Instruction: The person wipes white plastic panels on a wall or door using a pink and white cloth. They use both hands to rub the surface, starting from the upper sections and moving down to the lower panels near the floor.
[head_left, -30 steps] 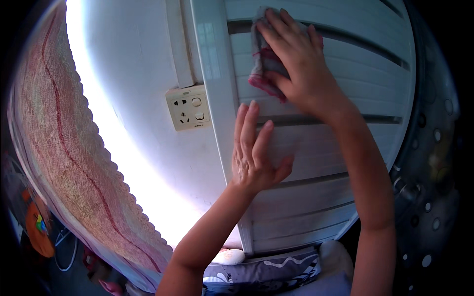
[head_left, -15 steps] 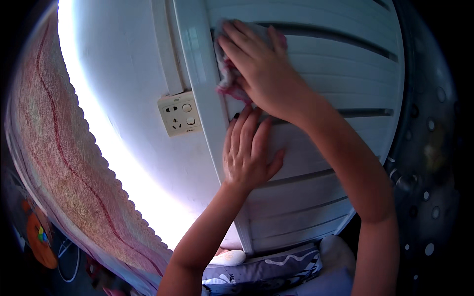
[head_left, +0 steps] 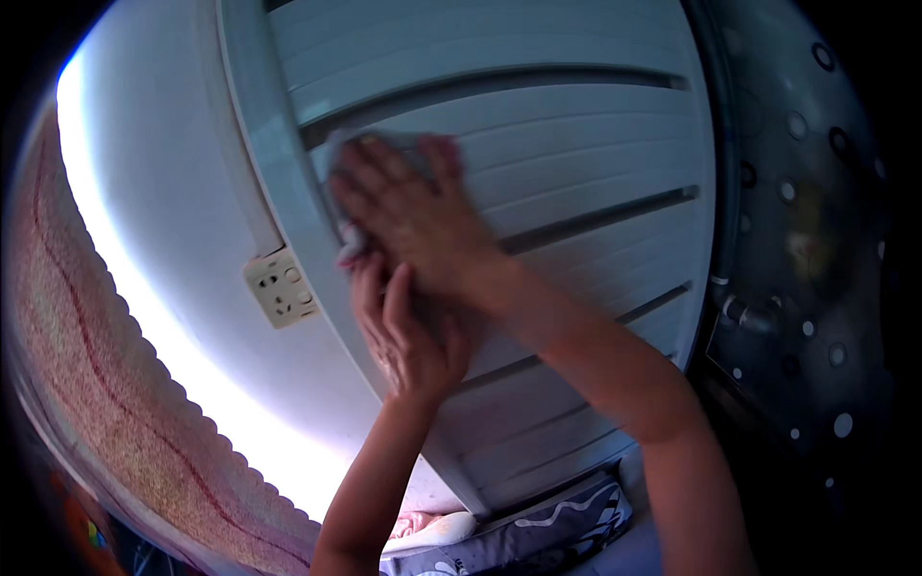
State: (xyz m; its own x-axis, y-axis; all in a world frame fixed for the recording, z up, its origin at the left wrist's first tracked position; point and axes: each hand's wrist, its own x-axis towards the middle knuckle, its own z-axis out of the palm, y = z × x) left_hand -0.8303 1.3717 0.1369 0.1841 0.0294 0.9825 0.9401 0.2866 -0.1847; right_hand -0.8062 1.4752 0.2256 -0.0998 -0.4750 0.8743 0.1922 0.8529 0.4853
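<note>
the right hand [head_left: 408, 216] lies flat against a white slatted panel [head_left: 576, 144], fingers spread and pointing toward the upper left. under the palm and fingers it presses a small pale cloth [head_left: 346, 192]; only the cloth's edges show, one above the fingertips near the dark gap between two slats, and one pinkish corner below the hand at the panel's left frame. the cloth sits on the left part of the panel, just beside the vertical frame edge, at the level of the second slat gap from the top.

the left hand [head_left: 408, 336] rests directly below the right hand, palm on the panel, fingers extended upward and held close together. its fingertips touch or nearly touch the underside of the right hand; which of the two cannot be told. it holds nothing.

both forearms enter from the lower edge; the right forearm crosses the panel diagonally from the lower right.

left of the panel, a white wall [head_left: 163, 192] carries a cream wall socket [head_left: 280, 288], just beside the panel frame and near the left hand. further left hangs a reddish patterned curtain [head_left: 86, 403] with a scalloped edge. right of the panel stands a dark surface with pale round spots [head_left: 816, 240]. below the panel lies a dark grey fabric with white curved markings [head_left: 547, 528], with a pale pink item [head_left: 423, 526] beside it.
</note>
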